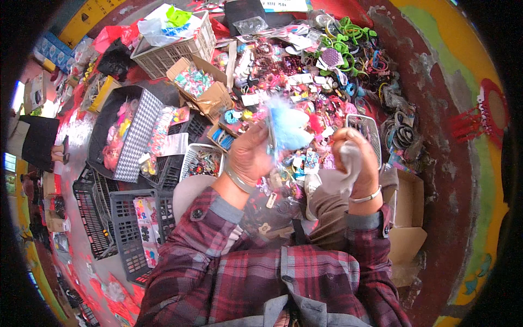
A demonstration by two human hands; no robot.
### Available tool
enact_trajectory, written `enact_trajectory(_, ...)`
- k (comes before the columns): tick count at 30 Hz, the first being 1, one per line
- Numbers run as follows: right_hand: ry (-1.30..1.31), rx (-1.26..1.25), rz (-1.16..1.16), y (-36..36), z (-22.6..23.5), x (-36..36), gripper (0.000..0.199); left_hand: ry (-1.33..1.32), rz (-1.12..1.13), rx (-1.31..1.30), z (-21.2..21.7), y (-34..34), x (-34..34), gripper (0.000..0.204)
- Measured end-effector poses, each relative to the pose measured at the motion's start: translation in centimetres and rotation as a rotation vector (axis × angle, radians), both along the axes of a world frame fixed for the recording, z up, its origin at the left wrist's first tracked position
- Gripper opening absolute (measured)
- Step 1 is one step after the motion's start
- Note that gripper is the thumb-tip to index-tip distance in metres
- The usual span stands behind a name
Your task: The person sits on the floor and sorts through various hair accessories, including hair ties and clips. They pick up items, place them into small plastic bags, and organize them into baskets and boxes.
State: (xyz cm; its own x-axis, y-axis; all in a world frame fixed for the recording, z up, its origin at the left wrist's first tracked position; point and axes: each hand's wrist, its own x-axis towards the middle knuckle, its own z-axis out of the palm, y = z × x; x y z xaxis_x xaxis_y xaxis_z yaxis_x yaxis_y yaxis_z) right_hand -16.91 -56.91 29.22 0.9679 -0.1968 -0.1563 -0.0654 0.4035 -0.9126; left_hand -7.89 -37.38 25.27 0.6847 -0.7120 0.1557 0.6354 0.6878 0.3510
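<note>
My left hand (249,155) is closed on a pale blue fluffy hair accessory (287,124), held up over the pile with its fluff pointing right. A thin, shiny edge shows by the fingers, too blurred to make out. To the right, my right hand (364,169) is closed, smeared by motion, with a pale greyish, flimsy piece (348,166), perhaps a thin plastic bag, hanging from the fingers. Beneath and beyond both hands spreads a large heap of small hair accessories (294,82) in pinks, reds and other colours, many with white tags.
At the left stand a black box (111,158), a grey plastic crate (124,229) and a small white basket (202,158) of trinkets. Farther off are a carton (210,92) and a beige crate (180,52). Another white basket (364,128) sits beside my right hand, with cardboard (408,212) nearer me.
</note>
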Motion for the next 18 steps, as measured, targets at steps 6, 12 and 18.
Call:
enact_trajectory(6, -0.076, -0.086, 0.136, 4.2, 0.2, -0.5, 0.020, -0.090, -0.041, -0.002, 0.0, -1.0, -0.5, 0.047)
enact_trajectory(12, -0.318, -1.094, -0.215, 3.8, -0.5, -0.1, 0.024, 0.066, -0.046, 0.194, -0.8, -1.5, 0.0, 0.046)
enact_trajectory(18, -0.593, -1.860, -0.285, 2.9, -0.8, -0.3, 0.038, -0.003, -0.084, 0.126, 0.3, -1.0, -0.4, 0.064)
